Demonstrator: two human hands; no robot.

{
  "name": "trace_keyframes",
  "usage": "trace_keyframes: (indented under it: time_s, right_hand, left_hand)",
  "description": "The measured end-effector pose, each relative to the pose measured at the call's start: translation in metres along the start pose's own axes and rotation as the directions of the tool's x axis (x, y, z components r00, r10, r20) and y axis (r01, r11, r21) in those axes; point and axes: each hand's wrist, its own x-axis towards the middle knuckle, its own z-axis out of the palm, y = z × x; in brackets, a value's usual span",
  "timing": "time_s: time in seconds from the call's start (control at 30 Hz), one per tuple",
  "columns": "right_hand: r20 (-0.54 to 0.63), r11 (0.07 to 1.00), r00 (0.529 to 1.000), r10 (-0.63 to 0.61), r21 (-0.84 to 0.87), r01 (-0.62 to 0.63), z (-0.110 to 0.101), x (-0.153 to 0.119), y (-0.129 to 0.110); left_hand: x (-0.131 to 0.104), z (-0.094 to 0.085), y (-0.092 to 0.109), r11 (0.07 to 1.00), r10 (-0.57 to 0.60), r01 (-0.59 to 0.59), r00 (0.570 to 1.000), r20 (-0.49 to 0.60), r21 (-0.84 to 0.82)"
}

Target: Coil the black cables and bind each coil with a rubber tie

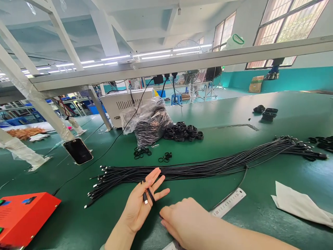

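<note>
My left hand [142,203] is turned palm up with its fingers spread, and a looped black cable [150,195] with a light-tipped plug rests against the palm, under the thumb. Just to its right, my right hand [186,218] is closed, knuckles up, over the steel ruler [230,202]; a small dark bit shows at its fingertips, too hidden to name. Behind both hands a long bundle of straight black cables [187,171] lies across the green table [218,139]. One cable strays from the bundle down along the ruler.
Coiled black cables [182,131] sit by a plastic bag of coils [149,125]. Small black rings [142,152] lie in front. A red box [28,217] is at left, a phone [78,151] behind it, a white cloth [299,203] at right. A metal beam [166,67] crosses above.
</note>
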Motion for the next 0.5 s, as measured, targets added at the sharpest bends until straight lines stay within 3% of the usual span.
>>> trace_keyframes:
  time_s: [0.13, 0.33, 0.4, 0.5]
  right_hand:
    - [-0.2, 0.994, 0.977, -0.079, 0.058, 0.092, -0.016, 0.007, 0.026]
    - [-0.358, 0.937, 0.933, -0.043, 0.309, 0.162, -0.017, 0.02, 0.063]
    - [-0.366, 0.915, 0.931, 0.001, 0.375, 0.146, -0.011, 0.027, 0.067]
    - [-0.315, 0.915, 0.945, 0.092, 0.4, 0.044, 0.0, 0.034, 0.066]
  left_hand:
    - [-0.01, 0.01, -0.007, 0.981, -0.177, 0.165, 0.977, 0.115, 0.105]
    - [-0.022, 0.017, -0.014, 0.922, -0.388, 0.363, 0.861, 0.329, 0.135]
    - [-0.024, 0.017, -0.012, 0.917, -0.399, 0.38, 0.87, 0.288, 0.124]
    - [-0.023, 0.012, -0.002, 0.961, -0.276, 0.274, 0.942, 0.189, 0.037]
